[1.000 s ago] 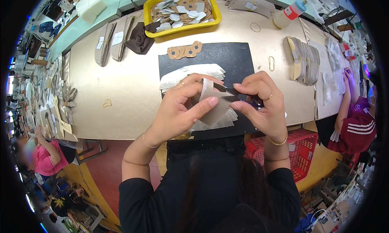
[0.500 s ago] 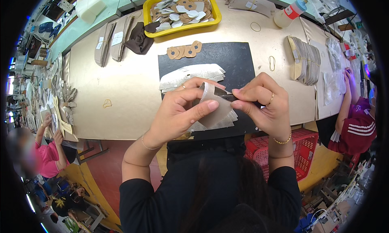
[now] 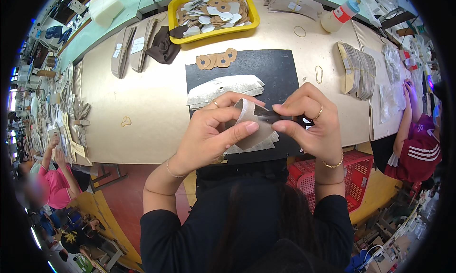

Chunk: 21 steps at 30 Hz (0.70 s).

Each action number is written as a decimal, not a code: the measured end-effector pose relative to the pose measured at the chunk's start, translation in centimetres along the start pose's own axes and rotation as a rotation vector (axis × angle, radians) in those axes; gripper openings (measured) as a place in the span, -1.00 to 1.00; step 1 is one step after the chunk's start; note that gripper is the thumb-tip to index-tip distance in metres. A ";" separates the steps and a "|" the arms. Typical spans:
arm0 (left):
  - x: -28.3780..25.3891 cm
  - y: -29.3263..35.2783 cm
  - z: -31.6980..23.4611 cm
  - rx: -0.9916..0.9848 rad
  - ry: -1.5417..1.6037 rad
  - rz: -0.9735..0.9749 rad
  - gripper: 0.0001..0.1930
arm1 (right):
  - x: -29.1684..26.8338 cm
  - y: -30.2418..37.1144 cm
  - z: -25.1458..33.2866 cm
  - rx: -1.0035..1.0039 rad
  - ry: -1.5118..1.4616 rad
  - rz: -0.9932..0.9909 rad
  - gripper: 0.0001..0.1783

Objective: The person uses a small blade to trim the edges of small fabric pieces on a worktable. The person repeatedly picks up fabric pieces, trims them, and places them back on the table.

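- While both hands work above the black mat (image 3: 280, 68), the left hand (image 3: 213, 133) pinches a curved grey piece (image 3: 249, 125) between thumb and fingers; fingers are closed on it.
- Right hand (image 3: 311, 121) has thumb and forefinger closed on a small dark strip (image 3: 268, 115) at the piece's upper edge; the strip touches the piece.
- Piece is held off the surface, just above the near edge of the mat, over a stack of similar grey pieces (image 3: 225, 85) and more under the hands.
- Judgement: to do this well, keep the left grip firm near the curve so the piece doesn't flex, line the strip up along the edge, and press it down progressively from one end to avoid wrinkles.
- Room: open tan tabletop (image 3: 142, 106) to the left of the mat; table's near edge sits right below the hands, so little slack toward the body.
- Right side tighter: upright bundle of flat pieces (image 3: 356, 66) and a seated co-worker's arm (image 3: 411, 116) beyond it.
- Far side: yellow tray (image 3: 254, 16) of cut shapes and a row of tan tabs (image 3: 216, 60), near the mat's far edge.
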<state>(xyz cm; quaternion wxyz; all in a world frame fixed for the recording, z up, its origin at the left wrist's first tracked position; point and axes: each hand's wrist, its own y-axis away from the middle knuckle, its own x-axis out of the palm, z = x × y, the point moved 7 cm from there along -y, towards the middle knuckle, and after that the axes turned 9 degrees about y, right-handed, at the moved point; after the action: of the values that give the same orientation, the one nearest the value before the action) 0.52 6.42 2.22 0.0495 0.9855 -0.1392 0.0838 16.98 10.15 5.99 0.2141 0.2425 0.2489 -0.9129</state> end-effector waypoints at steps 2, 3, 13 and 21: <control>-0.1 0.0 0.0 -0.003 -0.004 -0.010 -0.78 | 0.0 0.0 -0.1 0.027 -0.020 0.026 -0.72; -0.1 0.1 0.0 -0.016 -0.005 -0.015 -0.78 | 0.0 0.0 -0.1 0.039 -0.032 0.036 -0.72; 0.1 0.1 -0.1 0.019 0.012 -0.007 -0.80 | 0.1 0.1 -0.2 0.041 -0.044 0.051 -0.76; 0.2 0.1 0.0 -0.029 0.043 -0.031 -0.82 | -0.1 0.1 -0.1 0.053 -0.062 0.036 -0.78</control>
<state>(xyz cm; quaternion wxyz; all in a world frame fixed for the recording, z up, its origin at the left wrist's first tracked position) 0.67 6.25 2.30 0.0680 0.9847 -0.1237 0.1023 17.13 10.10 5.91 0.2314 0.2240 0.2135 -0.9223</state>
